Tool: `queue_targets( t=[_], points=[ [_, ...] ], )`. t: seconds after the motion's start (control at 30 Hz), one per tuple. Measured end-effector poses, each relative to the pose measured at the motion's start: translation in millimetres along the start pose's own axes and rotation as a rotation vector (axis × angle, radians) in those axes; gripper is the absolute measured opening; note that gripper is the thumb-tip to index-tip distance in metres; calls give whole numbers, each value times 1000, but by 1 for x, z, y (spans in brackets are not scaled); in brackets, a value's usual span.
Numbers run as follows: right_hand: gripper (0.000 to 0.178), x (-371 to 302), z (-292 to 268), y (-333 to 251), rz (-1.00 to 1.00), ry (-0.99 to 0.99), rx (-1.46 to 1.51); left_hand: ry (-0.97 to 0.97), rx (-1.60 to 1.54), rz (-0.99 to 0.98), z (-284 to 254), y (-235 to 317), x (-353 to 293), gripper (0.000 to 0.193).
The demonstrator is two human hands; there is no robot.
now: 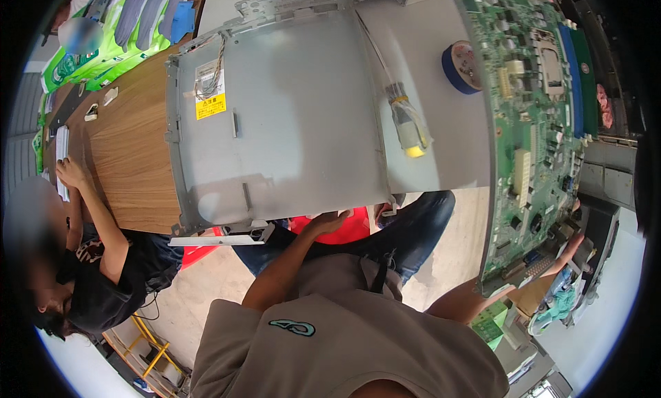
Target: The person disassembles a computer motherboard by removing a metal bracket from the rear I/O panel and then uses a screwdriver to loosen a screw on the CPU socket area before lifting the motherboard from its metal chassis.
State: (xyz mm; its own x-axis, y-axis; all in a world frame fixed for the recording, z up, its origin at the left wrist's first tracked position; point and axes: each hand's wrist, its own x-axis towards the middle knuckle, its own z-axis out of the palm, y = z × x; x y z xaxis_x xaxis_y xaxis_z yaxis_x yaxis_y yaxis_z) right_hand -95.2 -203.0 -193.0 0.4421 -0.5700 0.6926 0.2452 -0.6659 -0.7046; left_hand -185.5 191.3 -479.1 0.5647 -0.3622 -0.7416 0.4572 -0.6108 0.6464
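A large green circuit board (533,136) stands raised on the right, crowded with chips and connectors. My right hand (570,243) grips it near its lower edge, and part of that hand is hidden behind the board. In front of me on the table lies a flat grey metal chassis panel (296,116) with a yellow and white label (211,103) and a thin twisted cable (219,67). Just below the panel's near edge, my left hand (330,223) has its fingers loosely extended, with nothing seen in it.
Right of the panel lie a brush-like tool (407,121) with a yellow end and a roll of blue tape (461,67). At the left, another person (96,253) handles white strips (63,150) at a wooden table (131,143). Green bags (103,57) lie at the back left.
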Motion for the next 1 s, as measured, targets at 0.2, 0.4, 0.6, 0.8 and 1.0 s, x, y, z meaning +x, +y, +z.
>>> queue_targets(
  t=[0.2, 0.4, 0.6, 0.8, 1.0],
  points=[
    [50, -22, -40, 26, 26, 8, -8, 1, 29, -186, 19, -3, -17, 73],
    [51, -77, -116, 24, 147, 41, -53, 610, 46, 780, -60, 151, -271, 34],
    [49, -155, -219, 7, 316, 96, 2, 1022, 1119, 624, -150, 166, -305, 44],
    [55, -183, -234, -11, 842, 84, 596, 1179, 935, 775, -137, 167, -272, 23],
    [58, -193, -183, -59, 968, -77, 731, 1188, 901, 766, -117, 179, -258, 31]
  ],
)
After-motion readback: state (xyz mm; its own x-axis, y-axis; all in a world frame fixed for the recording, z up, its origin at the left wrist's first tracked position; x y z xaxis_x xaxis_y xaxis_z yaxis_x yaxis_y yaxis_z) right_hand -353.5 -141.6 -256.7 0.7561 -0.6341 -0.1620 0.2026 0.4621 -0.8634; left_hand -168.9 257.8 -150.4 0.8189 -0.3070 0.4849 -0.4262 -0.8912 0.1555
